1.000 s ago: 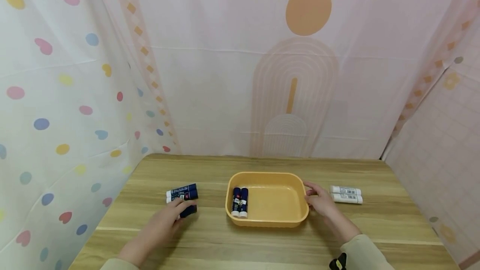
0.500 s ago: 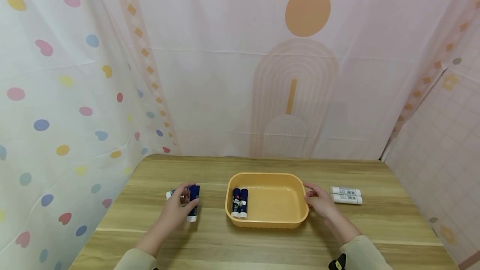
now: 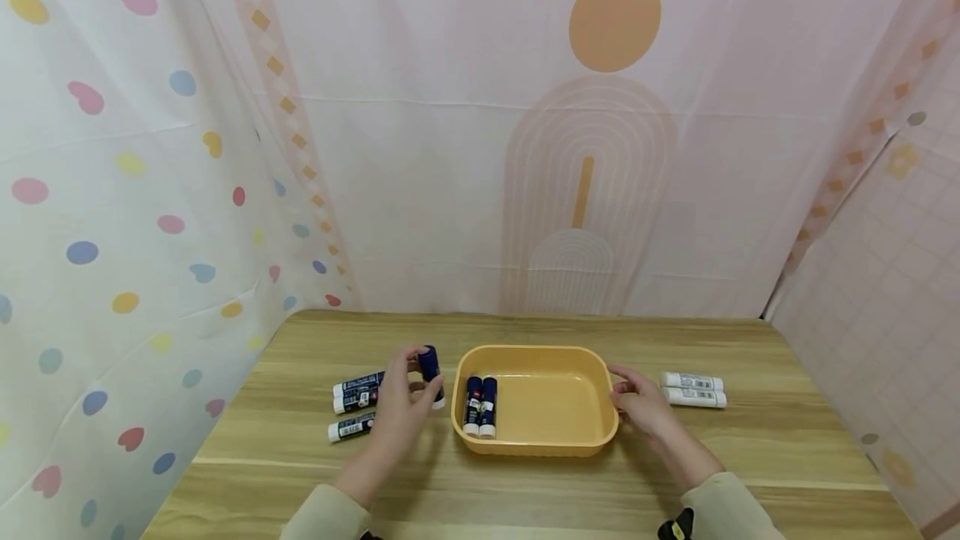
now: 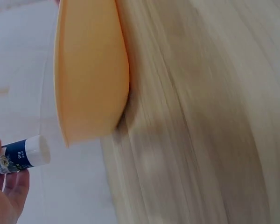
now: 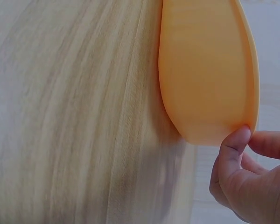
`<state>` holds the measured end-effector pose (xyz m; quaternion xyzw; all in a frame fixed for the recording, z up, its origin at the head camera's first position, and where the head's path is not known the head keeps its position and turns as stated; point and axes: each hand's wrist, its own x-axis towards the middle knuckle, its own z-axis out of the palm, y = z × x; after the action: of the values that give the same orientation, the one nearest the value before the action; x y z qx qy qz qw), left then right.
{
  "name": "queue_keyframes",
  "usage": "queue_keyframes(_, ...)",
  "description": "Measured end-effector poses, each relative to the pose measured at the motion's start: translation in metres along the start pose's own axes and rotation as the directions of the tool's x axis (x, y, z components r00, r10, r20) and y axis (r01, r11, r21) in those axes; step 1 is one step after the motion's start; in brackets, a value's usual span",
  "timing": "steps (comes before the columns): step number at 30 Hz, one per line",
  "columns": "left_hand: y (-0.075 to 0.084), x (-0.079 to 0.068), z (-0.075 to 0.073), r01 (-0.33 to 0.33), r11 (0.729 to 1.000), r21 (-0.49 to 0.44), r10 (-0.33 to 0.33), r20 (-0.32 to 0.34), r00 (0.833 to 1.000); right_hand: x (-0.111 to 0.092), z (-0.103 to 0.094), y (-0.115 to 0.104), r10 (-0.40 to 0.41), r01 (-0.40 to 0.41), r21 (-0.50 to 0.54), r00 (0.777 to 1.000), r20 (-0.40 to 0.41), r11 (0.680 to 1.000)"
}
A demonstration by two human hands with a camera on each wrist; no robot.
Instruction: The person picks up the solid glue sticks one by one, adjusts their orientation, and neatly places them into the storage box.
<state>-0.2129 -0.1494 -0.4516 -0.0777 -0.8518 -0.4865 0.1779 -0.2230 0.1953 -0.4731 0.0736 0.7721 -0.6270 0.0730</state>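
Note:
My left hand holds a glue stick between thumb and fingers, just left of the yellow tray. Its dark blue cap points up in the head view; the white base sticks out past my fingers in the left wrist view. Inside the tray, two glue sticks lie side by side against its left end. My right hand grips the tray's right end, thumb and finger at the rim, seen close in the right wrist view with the tray's outer wall.
Several blue-and-white glue sticks lie on the wooden table at left, partly hidden by my left hand. Two white glue sticks lie right of my right hand. A patterned curtain hangs behind the table.
My left hand has picked up a glue stick from the left group and carried it right, close to the tray. My right hand and the tray stay in place.

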Motion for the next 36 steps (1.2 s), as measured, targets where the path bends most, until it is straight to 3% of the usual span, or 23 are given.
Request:
queue_keyframes(5,0.01,-0.001,0.023,-0.052,0.996,-0.072,0.053,0.006,0.999,0.0,0.0,0.0,-0.005,0.005,-0.002,1.0,-0.004,1.0)
queue_keyframes(11,0.022,-0.004,0.053,-0.095,0.988,-0.122,0.104,0.072,0.992,0.0,0.0,0.001,0.005,-0.005,0.003,1.0,-0.017,1.0)
queue_keyframes(17,0.032,-0.009,0.075,-0.041,0.999,0.003,0.04,0.178,0.983,0.0,0.001,0.001,0.007,-0.007,0.005,1.0,-0.013,1.0)
queue_keyframes(26,0.029,-0.01,0.093,0.005,0.994,0.108,-0.032,0.249,0.968,0.0,0.0,0.0,0.012,-0.012,0.007,1.0,-0.008,1.0)
queue_keyframes(32,0.03,-0.005,0.1,0.003,0.968,0.25,-0.079,0.293,0.953,-0.001,0.0,-0.001,0.012,-0.012,0.012,1.0,-0.003,1.0)
queue_keyframes(36,0.032,-0.001,0.102,-0.061,0.933,0.355,-0.054,0.306,0.951,0.0,0.0,0.0,0.008,-0.008,0.009,1.0,-0.003,1.0)
